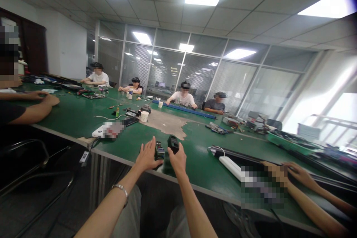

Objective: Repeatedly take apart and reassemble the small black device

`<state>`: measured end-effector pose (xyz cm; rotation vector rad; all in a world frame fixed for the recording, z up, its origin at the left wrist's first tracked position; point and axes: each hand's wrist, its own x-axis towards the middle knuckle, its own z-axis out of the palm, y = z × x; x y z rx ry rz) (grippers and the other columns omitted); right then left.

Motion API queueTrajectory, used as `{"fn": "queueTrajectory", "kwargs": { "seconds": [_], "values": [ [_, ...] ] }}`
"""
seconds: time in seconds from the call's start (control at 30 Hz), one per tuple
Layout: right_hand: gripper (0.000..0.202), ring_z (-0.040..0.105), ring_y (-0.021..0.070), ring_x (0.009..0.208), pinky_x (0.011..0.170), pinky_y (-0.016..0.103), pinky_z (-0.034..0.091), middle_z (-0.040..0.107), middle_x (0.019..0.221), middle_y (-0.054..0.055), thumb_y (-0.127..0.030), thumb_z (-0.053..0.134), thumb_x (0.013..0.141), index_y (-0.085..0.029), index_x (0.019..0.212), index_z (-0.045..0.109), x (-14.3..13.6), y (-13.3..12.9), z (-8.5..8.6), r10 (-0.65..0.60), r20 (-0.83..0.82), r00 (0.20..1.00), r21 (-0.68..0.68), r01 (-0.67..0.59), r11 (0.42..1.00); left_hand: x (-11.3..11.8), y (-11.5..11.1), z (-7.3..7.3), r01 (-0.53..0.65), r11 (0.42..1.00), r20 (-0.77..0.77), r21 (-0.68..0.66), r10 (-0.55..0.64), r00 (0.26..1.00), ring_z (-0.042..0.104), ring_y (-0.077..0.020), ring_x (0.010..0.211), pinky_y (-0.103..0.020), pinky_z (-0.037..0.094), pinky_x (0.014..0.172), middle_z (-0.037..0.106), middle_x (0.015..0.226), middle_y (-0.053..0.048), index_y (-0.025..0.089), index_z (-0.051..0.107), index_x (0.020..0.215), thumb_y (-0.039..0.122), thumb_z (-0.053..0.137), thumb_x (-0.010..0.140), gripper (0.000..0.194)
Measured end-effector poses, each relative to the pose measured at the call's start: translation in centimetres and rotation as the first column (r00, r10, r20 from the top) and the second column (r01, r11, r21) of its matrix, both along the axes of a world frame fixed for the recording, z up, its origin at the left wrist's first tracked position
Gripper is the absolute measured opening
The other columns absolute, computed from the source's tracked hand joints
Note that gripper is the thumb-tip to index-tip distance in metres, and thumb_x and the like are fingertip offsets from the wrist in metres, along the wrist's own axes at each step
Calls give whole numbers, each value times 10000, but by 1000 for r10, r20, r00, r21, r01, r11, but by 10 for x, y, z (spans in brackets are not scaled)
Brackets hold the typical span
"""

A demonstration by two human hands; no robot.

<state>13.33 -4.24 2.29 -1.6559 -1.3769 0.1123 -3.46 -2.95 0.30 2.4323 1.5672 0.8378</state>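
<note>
My left hand [147,156], with a silver bracelet on the wrist, is spread with its fingers apart over the near edge of the green table [117,145]. Just right of its fingers lies a small device with exposed parts [160,150]. A black rectangular device [173,143] is in my right hand [177,158], gripped between thumb and fingers and raised slightly at the table's near edge. The small device sits between my two hands.
A paper cup [144,116] and a black flat object [130,121] stand beyond my left hand. A white power strip [230,168] lies to the right, near another person's hands [299,173]. Another person's arms [41,106] rest at the left. More people sit across the table.
</note>
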Motion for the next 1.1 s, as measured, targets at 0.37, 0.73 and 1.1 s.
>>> {"fn": "queueTrajectory", "kwargs": {
  "seconds": [0.37, 0.73, 1.1],
  "values": [
    [583, 611, 289, 1102, 916, 360, 462, 642, 1174, 170, -341, 571, 796, -101, 1320, 481, 3, -7, -15, 13, 36, 999, -52, -11, 999, -1, 1, 1, -9, 1000, -10, -18, 8, 1000, 164, -325, 1430, -545, 94, 1138, 208, 1548, -180, 128, -254, 1453, 594, 612, 709, 1233],
    [609, 542, 250, 1217, 1025, 362, 412, 577, 1305, 141, -301, 606, 769, -121, 1337, 479, -37, -10, 6, 259, 24, 966, 42, -260, 965, -3, -4, 3, -8, 1000, 28, -2, 8, 1000, 188, -298, 1424, -538, 111, 1142, 221, 1549, -161, 129, -298, 1433, 487, 557, 757, 1147],
    [478, 659, 246, 938, 813, 311, 490, 690, 1010, 110, -229, 616, 729, -145, 1196, 559, -51, -8, 0, 207, 105, 973, -40, -204, 978, -2, 2, -6, -23, 999, 52, 34, 22, 998, 221, -284, 1407, -510, 135, 1139, 267, 1530, -146, 135, -266, 1451, 281, 454, 775, 998]
  ]
}}
